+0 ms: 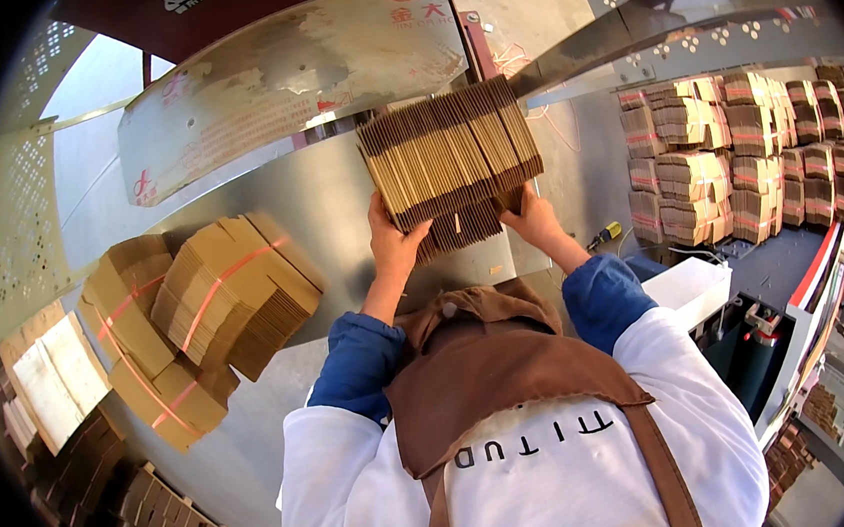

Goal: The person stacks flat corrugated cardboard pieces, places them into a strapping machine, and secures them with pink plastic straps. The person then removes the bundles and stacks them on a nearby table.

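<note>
A thick stack of folded cardboard pieces (pixel 447 151) stands on edge on the metal worktop (pixel 325 187), in front of a machine. Its ribbed edges face up, and a lower row of edges shows at the near side. My left hand (pixel 397 238) is closed on the near left corner, thumb along the front. At the near right corner, my right hand (pixel 536 218) grips the same stack, its fingers partly hidden behind the cardboard. Blue cuffs and white sleeves cover both arms.
Beyond the stack is a machine's worn metal cover (pixel 296 84); a metal rail (pixel 642 28) runs off to the right. Strapped cardboard bundles (pixel 233 285) lie at left. More strapped bundles (pixel 699 164) are piled at right, near a white tray (pixel 691 292).
</note>
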`<action>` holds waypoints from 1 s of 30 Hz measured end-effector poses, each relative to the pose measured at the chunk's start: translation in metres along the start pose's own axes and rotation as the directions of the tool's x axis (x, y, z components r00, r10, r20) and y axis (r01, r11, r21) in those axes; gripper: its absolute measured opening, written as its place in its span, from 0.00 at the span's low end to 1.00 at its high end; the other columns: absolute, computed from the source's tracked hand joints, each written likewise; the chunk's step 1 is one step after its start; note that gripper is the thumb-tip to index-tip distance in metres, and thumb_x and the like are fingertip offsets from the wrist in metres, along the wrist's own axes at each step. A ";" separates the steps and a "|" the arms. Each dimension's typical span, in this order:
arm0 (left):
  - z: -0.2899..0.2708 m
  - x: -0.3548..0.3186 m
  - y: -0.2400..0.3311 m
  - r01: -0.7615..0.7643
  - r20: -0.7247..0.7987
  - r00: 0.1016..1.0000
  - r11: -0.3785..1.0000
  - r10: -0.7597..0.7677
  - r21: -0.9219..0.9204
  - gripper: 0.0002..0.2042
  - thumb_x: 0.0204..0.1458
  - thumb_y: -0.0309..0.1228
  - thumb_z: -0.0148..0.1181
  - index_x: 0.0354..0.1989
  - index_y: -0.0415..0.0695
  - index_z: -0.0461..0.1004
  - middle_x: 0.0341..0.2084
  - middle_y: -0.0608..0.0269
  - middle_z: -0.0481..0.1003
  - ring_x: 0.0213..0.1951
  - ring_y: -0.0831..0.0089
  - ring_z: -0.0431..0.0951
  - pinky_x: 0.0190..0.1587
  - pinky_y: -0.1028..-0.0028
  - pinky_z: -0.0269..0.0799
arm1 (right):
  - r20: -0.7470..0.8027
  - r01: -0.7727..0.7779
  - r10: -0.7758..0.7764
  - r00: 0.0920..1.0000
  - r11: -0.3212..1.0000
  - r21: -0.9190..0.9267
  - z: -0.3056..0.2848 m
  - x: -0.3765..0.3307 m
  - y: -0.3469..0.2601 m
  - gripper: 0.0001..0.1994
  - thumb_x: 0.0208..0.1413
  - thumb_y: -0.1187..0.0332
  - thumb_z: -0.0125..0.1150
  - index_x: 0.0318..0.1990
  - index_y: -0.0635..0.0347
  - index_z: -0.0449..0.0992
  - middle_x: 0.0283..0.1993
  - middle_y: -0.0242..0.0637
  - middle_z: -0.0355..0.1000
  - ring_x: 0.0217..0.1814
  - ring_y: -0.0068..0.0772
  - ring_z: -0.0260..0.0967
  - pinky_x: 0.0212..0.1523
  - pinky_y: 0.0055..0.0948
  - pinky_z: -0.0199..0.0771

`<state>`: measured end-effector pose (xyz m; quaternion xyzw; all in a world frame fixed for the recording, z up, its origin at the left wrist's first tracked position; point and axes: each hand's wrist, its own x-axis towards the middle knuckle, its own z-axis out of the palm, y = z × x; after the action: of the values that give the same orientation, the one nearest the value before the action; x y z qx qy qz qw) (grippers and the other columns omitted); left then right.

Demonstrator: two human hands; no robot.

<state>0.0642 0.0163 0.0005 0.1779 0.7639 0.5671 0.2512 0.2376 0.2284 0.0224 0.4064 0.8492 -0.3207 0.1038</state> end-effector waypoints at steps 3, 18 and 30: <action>-0.001 0.012 -0.005 -0.056 -0.008 0.998 0.998 0.056 -0.032 0.45 0.39 0.33 0.72 0.65 0.41 0.49 0.55 0.53 0.67 0.54 0.60 0.71 0.54 0.66 0.68 | -0.049 0.083 -0.085 0.995 0.995 -0.052 0.012 0.008 0.001 0.37 0.46 0.57 0.62 0.57 0.74 0.53 0.28 0.61 0.72 0.32 0.63 0.71 0.35 0.51 0.72; -0.029 0.122 0.028 -0.043 0.086 0.996 0.998 0.040 0.034 0.43 0.40 0.34 0.71 0.64 0.41 0.52 0.54 0.51 0.67 0.53 0.60 0.71 0.54 0.65 0.68 | -0.109 0.132 -0.135 0.985 0.991 -0.032 -0.007 0.091 -0.040 0.38 0.48 0.57 0.60 0.58 0.75 0.51 0.30 0.61 0.73 0.32 0.63 0.71 0.36 0.51 0.72; -0.020 0.129 0.009 -0.157 0.000 0.987 0.977 0.159 0.146 0.45 0.37 0.35 0.73 0.65 0.41 0.53 0.54 0.49 0.61 0.55 0.53 0.65 0.58 0.63 0.64 | -0.108 0.199 -0.203 0.973 0.979 -0.039 -0.005 0.101 -0.031 0.37 0.49 0.57 0.58 0.58 0.78 0.52 0.28 0.62 0.72 0.32 0.64 0.71 0.35 0.52 0.72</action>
<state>-0.0520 0.0750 -0.0099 0.2526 0.7882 0.5290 0.1871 0.1493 0.2807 -0.0036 0.3342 0.8949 -0.2944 0.0291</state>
